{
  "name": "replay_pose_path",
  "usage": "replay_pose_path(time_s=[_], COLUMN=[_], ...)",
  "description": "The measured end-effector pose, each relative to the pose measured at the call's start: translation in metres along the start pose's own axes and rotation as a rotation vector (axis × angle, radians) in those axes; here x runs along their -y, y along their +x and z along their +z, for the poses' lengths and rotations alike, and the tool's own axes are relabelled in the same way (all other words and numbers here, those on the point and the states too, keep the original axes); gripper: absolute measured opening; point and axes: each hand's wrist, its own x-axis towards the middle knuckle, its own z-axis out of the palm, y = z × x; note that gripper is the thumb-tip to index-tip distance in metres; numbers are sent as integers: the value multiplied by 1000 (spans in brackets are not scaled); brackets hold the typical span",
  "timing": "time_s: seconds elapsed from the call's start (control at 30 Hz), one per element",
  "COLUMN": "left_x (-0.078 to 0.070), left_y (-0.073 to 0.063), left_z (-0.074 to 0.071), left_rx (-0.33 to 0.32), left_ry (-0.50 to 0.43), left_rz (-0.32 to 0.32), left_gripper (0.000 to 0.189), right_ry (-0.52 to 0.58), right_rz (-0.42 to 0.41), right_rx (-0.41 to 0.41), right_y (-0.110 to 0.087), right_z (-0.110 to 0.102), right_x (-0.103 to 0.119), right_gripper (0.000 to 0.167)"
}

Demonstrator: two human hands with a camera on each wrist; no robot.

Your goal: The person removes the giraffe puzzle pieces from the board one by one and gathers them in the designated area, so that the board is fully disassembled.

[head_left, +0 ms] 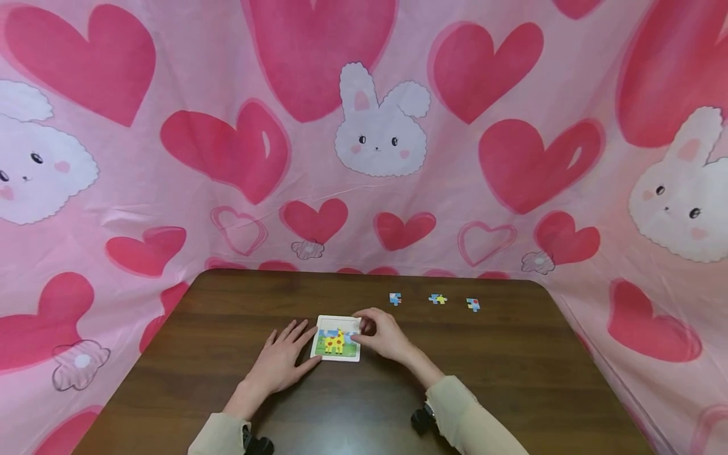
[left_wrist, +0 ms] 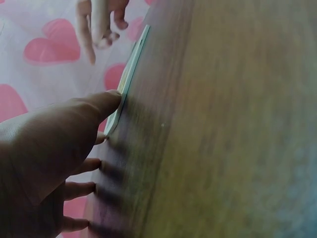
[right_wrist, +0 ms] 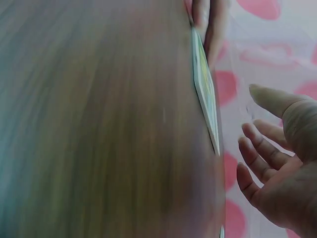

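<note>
- Left hand (head_left: 282, 360): flat on the brown surface (head_left: 512, 379), fingers straight and spread, thumb tip touching the left edge of the puzzle tray (head_left: 337, 339).
- Right hand (head_left: 382, 333): at the tray's upper right corner, fingers curled there; whether they pinch a piece cannot be told.
- Puzzle tray: giraffe picture mostly filled, judged largely done.
- Three loose pieces (head_left: 437, 299): farther back, well apart from the tray, unplaced.
- Heart-and-bunny cloth (head_left: 375, 126): behind.
</note>
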Motion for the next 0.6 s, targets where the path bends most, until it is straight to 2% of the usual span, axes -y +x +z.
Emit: replay_pose_path(time_s=[0.13,0.3,0.4,0.5,0.6], left_x=[1,2,3,2,2], left_y=[1,1,0,-1,-1], left_z=[0,2,3,1,0], left_rx=[1,-1,-5,-8,-9], left_ry=[3,-2,-7,-12,-14], left_rz=[7,6,10,13,14], left_gripper=[75,74,74,74,74], right_ry=[2,-49,-75,-133,-169], right_rz=[-2,19,19,16,16], right_rx=[69,119,114,84,67], right_y=[11,24,28,34,34], right_z=[19,34,42,57,59], right_x=[10,15,10,-11,-9], right_gripper=[43,37,31,28,26])
